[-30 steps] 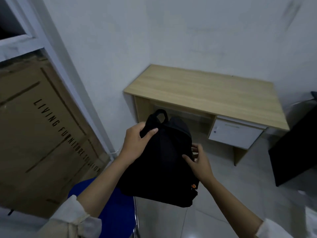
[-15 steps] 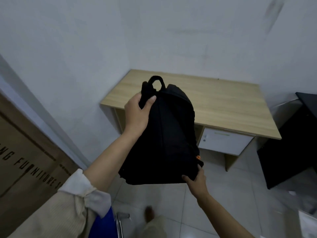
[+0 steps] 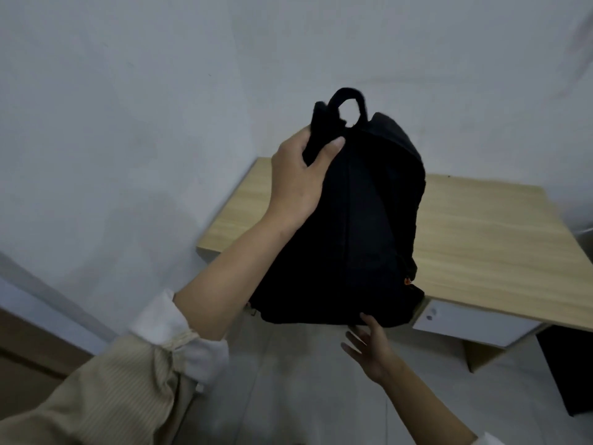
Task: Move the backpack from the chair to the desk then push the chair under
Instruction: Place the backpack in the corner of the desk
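While over the desk [image 3: 481, 239] edge, the bag [image 3: 362, 226] hangs upright in the air, soft and prob. light (sags little), best held at top w/ base propped: left hand [image 3: 298, 178] fingers clamped on its strap, right hand [image 3: 372, 345] fingers spread under.

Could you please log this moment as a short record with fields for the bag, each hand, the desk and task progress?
backpack: black backpack, upright, held in the air in front of the desk
left hand: left hand grips the bag's upper left by its strap
right hand: right hand, fingers spread, props the bag's bottom edge
desk: wooden desk against the wall, white drawer below
chair: out of view
progress: bag not yet set on desk
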